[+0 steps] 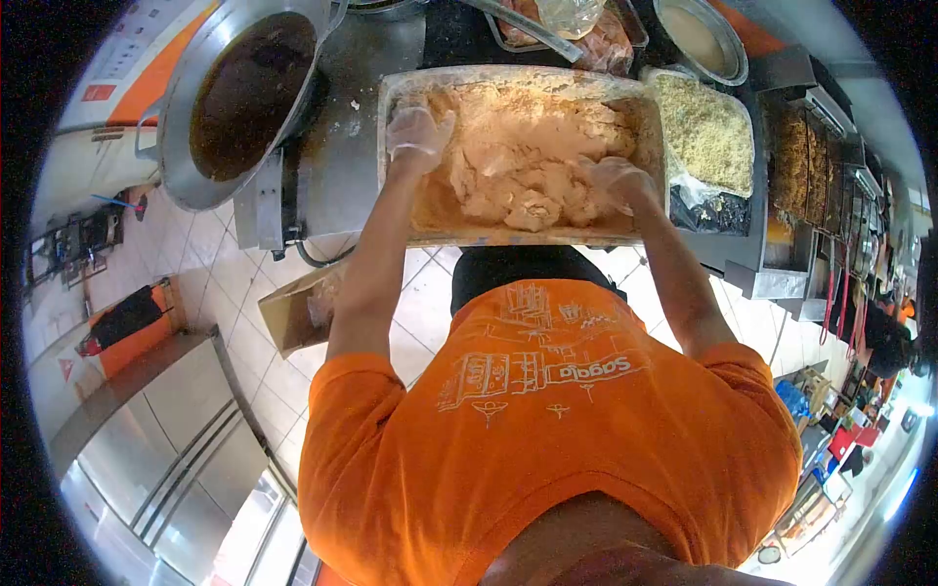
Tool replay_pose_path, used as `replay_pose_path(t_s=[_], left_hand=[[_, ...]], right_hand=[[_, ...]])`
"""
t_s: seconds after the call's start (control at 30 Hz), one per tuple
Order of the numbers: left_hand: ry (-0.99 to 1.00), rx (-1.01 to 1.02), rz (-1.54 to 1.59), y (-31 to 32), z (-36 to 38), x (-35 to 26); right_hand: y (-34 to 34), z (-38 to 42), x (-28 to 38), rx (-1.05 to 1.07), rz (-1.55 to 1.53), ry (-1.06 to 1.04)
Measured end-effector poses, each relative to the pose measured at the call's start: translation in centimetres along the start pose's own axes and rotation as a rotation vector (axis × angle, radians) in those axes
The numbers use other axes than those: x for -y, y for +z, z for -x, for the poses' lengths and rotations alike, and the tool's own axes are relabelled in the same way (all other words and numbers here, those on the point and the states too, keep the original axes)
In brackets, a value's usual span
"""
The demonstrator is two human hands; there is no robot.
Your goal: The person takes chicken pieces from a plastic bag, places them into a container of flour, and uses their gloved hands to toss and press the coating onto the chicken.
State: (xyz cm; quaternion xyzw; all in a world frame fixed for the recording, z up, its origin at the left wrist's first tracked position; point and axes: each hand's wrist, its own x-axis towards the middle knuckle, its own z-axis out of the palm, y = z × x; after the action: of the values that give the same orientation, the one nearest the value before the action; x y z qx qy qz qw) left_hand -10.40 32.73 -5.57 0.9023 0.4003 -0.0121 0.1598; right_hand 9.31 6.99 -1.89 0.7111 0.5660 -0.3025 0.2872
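A large rectangular tub (518, 76) holds orange-tinted flour with coated lumps (532, 200) heaped in its middle and front. My left hand (418, 135), in a clear glove, is at the tub's left side, over the flour by the wall; its fingers are too unclear to tell what they hold. On the right side my right hand (622, 184), also gloved, reaches into the flour beside the lumps. Its fingertips are hidden in the flour and lumps.
A big pan of dark liquid (256, 98) stands at the left. Behind are a tray of raw meat (606, 44) and a bowl of pale liquid (699, 41). A container of pale crumbs (705, 132) adjoins the tub's right. A cardboard box (298, 313) is below left.
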Motion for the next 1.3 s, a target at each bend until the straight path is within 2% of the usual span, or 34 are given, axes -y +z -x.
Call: replay_pose_path(t_s=[0.03, 0.07, 0.1, 0.17, 0.2, 0.27, 0.3, 0.33, 0.4, 0.47, 0.5, 0.6, 0.7, 0.73, 0.8, 0.83, 0.9, 0.93, 0.97, 1.0, 1.03, 1.07, 1.1, 1.13, 1.17, 1.23, 1.27, 1.3], left_hand=[[-0.044, -0.133, -0.165, 1.6, -0.7, 0.3], [0.072, -0.142, -0.342, 2.9, -1.4, 0.8], [0.083, -0.144, -0.346, 1.3, -1.4, -0.2], [-0.030, 0.239, -0.236, -3.2, -0.8, -3.1], [-0.019, 0.242, -0.244, -3.0, -1.2, -2.9], [-0.071, 0.441, -0.083, -2.8, -2.8, -1.6], [-0.061, 0.438, -0.099, -2.9, -2.7, -1.2], [0.091, 0.464, -0.104, -2.7, -2.2, -0.8], [0.253, 0.496, -0.114, -0.9, -2.2, -0.2], [-0.095, 0.456, 0.097, 2.0, -3.4, 0.3], [-0.084, 0.466, 0.086, 3.0, -3.6, 1.1], [0.130, 0.475, 0.075, 4.3, -4.1, 2.1], [-0.088, 0.591, 0.276, 4.8, -2.5, 0.4], [-0.092, 0.599, 0.197, 4.4, -2.0, -0.4], [-0.110, 0.610, 0.123, 5.6, -1.8, -0.4], [-0.166, 0.662, 0.272, 7.3, -2.1, -0.1], [-0.235, 0.709, 0.436, 7.5, -1.1, -1.0], [-0.070, 0.637, 0.452, 4.6, 0.6, -3.2], [0.093, 0.561, 0.463, 2.9, 1.5, -4.4], [0.083, 0.559, 0.472, 5.3, 0.7, -3.7], [0.118, 0.378, 0.527, 9.4, -0.7, -2.5], [0.132, 0.284, 0.554, 10.3, -1.4, -2.2], [0.148, 0.189, 0.578, 11.1, -2.1, -1.9], [-0.106, 0.090, 0.529, 9.9, -2.9, -2.4], [-0.357, -0.009, 0.475, 8.4, -3.7, -3.0], [-0.473, -0.132, 0.229, 6.7, -4.1, -2.4], [-0.426, 0.020, 0.301, 9.4, -5.9, -0.2], [-0.377, 0.124, 0.257, 7.3, -5.5, -1.0]], right_hand=[[-0.3, -1.1, 0.5, 0.138, 0.113, -0.057], [1.2, -1.9, 0.7, 0.028, -0.329, 0.083], [3.2, -3.7, 0.9, -0.090, -0.770, 0.222], [7.1, -8.5, 1.1, -0.371, -0.391, -0.005], [2.0, -6.1, 3.5, -0.244, -0.560, 0.172], [-0.9, -7.0, 5.4, -0.205, -0.647, 0.205], [-1.4, -8.2, 6.1, -0.221, -0.698, 0.170], [-1.7, -9.4, 7.0, -0.252, -0.755, 0.109], [-2.3, -12.2, 8.3, -0.296, -0.870, -0.027], [-2.3, -13.9, 8.5, -0.306, -0.978, -0.133], [-2.1, -14.3, 8.5, -0.305, -1.022, -0.172], [-1.6, -14.4, 8.2, -0.313, -1.100, -0.232], [-0.9, -14.5, 8.0, -0.314, -1.171, -0.266], [-0.6, -14.5, 7.8, -0.315, -1.193, -0.280], [-0.1, -14.3, 6.8, -0.360, -1.119, -0.315], [0.3, -14.0, 6.1, -0.411, -1.000, -0.353], [-1.4, -12.0, 4.5, -0.593, -0.186, -0.448], [-2.6, -11.1, 4.1, -0.403, -0.557, -0.275], [-3.5, -10.0, 3.6, -0.343, -0.590, -0.168], [-4.5, -8.8, 3.0, -0.284, -0.618, -0.061], [-3.5, -8.8, 1.5, -0.414, -0.406, -0.050], [-2.5, -8.9, 0.0, -0.544, -0.192, -0.011], [-1.6, -8.8, -1.8, -0.634, -0.123, -0.001], [-0.7, -8.7, -3.6, -0.724, -0.055, 0.016], [-1.9, -6.6, -4.9, -0.599, -0.227, 0.102], [-0.4, -6.7, -6.9, -0.472, -0.396, 0.189], [2.7, -9.6, -7.6, -0.461, -0.500, 0.243], [0.2, -7.2, -6.5, -0.360, -0.630, 0.315]])
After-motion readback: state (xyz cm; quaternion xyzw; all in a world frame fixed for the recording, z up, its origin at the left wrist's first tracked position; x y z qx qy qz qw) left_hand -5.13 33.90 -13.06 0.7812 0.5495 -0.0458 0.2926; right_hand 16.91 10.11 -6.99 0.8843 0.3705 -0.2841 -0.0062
